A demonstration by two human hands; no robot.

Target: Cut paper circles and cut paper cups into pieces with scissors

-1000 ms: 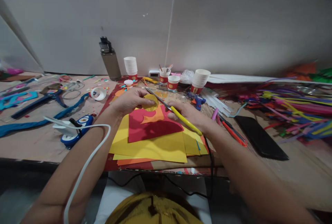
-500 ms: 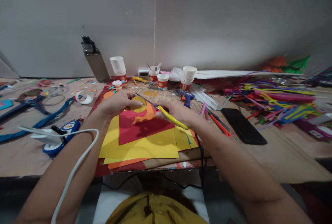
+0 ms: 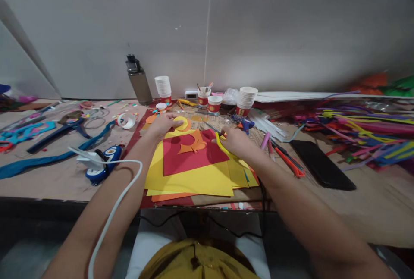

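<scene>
Between the thumb and fingers of my left hand (image 3: 164, 124) is a round yellow paper disc (image 3: 181, 123), with orange paper showing around its right edge. My right hand (image 3: 236, 141) is closed on scissors with yellow handles (image 3: 221, 144), their blades pointing up and left, apart from the disc. Below the hands, a jagged orange paper scrap (image 3: 193, 142) with a curved cut-out lies on a red sheet (image 3: 177, 162). Under the red one are several yellow sheets (image 3: 190, 180) and an orange sheet (image 3: 174, 197).
Paper cups (image 3: 214, 105) and a dark bottle (image 3: 139, 83) stand along the back. At right lie a blue glue gun (image 3: 244, 123), a red-handled cutter (image 3: 289, 161), a black phone (image 3: 322, 164) and pipe cleaners (image 3: 362, 126). A tape roll (image 3: 126, 120) and plug adapter (image 3: 103, 164) are at left.
The scissors in my right hand have moved right, away from the disc. The orange scrap has come off the disc piece and now lies on the red sheet. The view has shifted.
</scene>
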